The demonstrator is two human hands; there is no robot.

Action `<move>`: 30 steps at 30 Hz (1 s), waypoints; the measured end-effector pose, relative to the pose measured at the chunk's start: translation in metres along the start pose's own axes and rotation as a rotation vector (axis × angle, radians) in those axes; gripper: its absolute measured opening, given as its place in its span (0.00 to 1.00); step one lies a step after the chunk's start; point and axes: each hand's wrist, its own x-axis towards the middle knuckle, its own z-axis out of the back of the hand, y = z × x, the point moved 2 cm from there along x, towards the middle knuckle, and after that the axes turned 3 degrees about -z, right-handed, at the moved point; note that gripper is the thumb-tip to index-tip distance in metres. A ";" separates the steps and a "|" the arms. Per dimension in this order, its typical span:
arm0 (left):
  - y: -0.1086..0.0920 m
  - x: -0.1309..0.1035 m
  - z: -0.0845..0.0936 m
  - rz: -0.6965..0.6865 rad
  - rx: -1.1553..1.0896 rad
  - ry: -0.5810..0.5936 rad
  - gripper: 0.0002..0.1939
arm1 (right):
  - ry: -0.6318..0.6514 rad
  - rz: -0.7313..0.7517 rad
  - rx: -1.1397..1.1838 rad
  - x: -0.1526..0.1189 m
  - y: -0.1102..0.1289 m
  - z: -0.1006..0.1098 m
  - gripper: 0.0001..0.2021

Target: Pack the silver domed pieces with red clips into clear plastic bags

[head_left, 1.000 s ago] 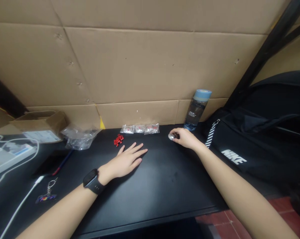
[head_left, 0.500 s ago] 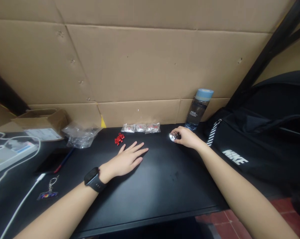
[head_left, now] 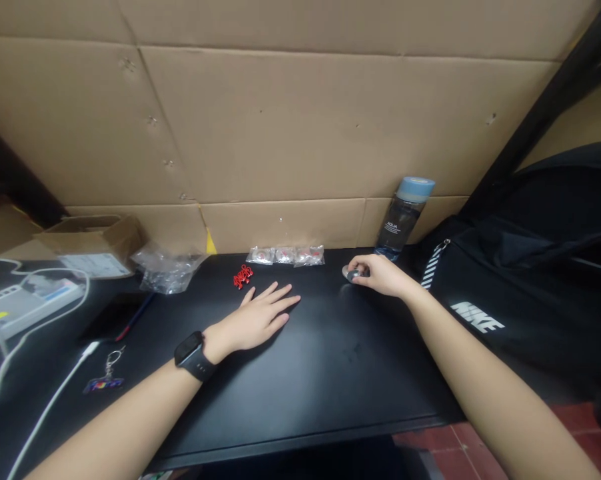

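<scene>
My left hand lies flat on the black table, fingers spread, holding nothing. Just beyond its thumb is a small heap of red cord loops with metal ends. My right hand pinches a small round silvery disc between thumb and fingers, low over the table; its far side is hidden by the fingers, and I cannot tell whether it touches the surface. Between the hands, at the back, three clear packets with round silvery pieces inside lie in a row against the cardboard.
A blue-capped bottle stands behind my right hand, with a black backpack to its right. On the left are an open cardboard box, a crumpled plastic bag, a phone, a keychain and a white power strip with cables.
The disc in my right hand has tipped from facing me to a flatter angle. My left hand keeps its place on the table. The whole view has shifted slightly.
</scene>
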 end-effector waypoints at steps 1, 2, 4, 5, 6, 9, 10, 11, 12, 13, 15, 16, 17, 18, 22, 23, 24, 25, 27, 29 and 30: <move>-0.001 0.000 0.000 0.003 -0.003 0.000 0.26 | 0.019 0.002 0.017 0.000 0.001 0.000 0.08; -0.001 0.000 0.001 0.006 -0.006 0.003 0.26 | 0.039 0.007 0.044 -0.001 0.002 0.000 0.09; -0.003 0.000 0.001 0.010 -0.016 0.008 0.26 | 0.092 0.025 0.134 -0.002 0.008 -0.001 0.10; -0.003 0.000 0.002 0.010 -0.021 0.010 0.26 | 0.130 0.033 0.193 -0.002 0.012 -0.002 0.12; -0.003 0.000 0.002 0.011 -0.026 0.010 0.26 | 0.173 0.042 0.257 -0.003 0.017 -0.004 0.13; -0.004 0.000 0.003 0.013 -0.029 0.004 0.25 | 0.297 0.075 0.441 -0.007 0.036 -0.014 0.16; -0.005 0.000 0.004 0.010 -0.026 0.000 0.25 | 0.324 0.084 0.494 -0.008 0.042 -0.017 0.16; -0.005 0.000 0.004 0.006 -0.020 -0.006 0.25 | 0.346 0.090 0.544 -0.010 0.047 -0.022 0.17; -0.005 0.000 0.005 0.002 -0.012 -0.014 0.25 | 0.365 0.092 0.589 -0.010 0.052 -0.026 0.17; -0.006 0.001 0.005 -0.002 -0.004 -0.023 0.25 | 0.384 0.089 0.623 -0.011 0.055 -0.030 0.17; -0.005 0.001 0.006 -0.007 0.008 -0.042 0.25 | 0.411 0.081 0.649 -0.011 0.060 -0.037 0.18; -0.005 0.001 0.007 -0.007 0.013 -0.060 0.25 | 0.415 0.079 0.641 -0.011 0.060 -0.040 0.18; -0.004 0.001 0.008 -0.006 0.020 -0.084 0.24 | 0.409 0.080 0.621 -0.010 0.060 -0.042 0.18; -0.003 0.001 0.009 -0.003 0.032 -0.115 0.23 | 0.392 0.085 0.594 -0.009 0.059 -0.043 0.18; 0.002 -0.003 0.018 0.057 0.152 -0.268 0.18 | 0.313 0.108 0.489 -0.007 0.055 -0.042 0.18; 0.004 -0.004 0.021 0.083 0.192 -0.301 0.17 | 0.310 0.109 0.474 -0.007 0.054 -0.041 0.18; 0.007 -0.006 0.023 0.116 0.229 -0.329 0.17 | 0.314 0.108 0.463 -0.007 0.054 -0.040 0.18; 0.009 -0.008 0.024 0.156 0.260 -0.348 0.17 | 0.322 0.106 0.454 -0.007 0.054 -0.039 0.18; 0.016 -0.010 0.025 0.258 0.286 -0.348 0.20 | 0.341 0.103 0.436 -0.008 0.053 -0.037 0.19; 0.023 -0.012 0.024 0.368 0.271 -0.308 0.25 | 0.355 0.104 0.427 -0.009 0.053 -0.037 0.18; 0.027 -0.013 0.024 0.411 0.258 -0.288 0.27 | 0.358 0.105 0.424 -0.009 0.052 -0.037 0.18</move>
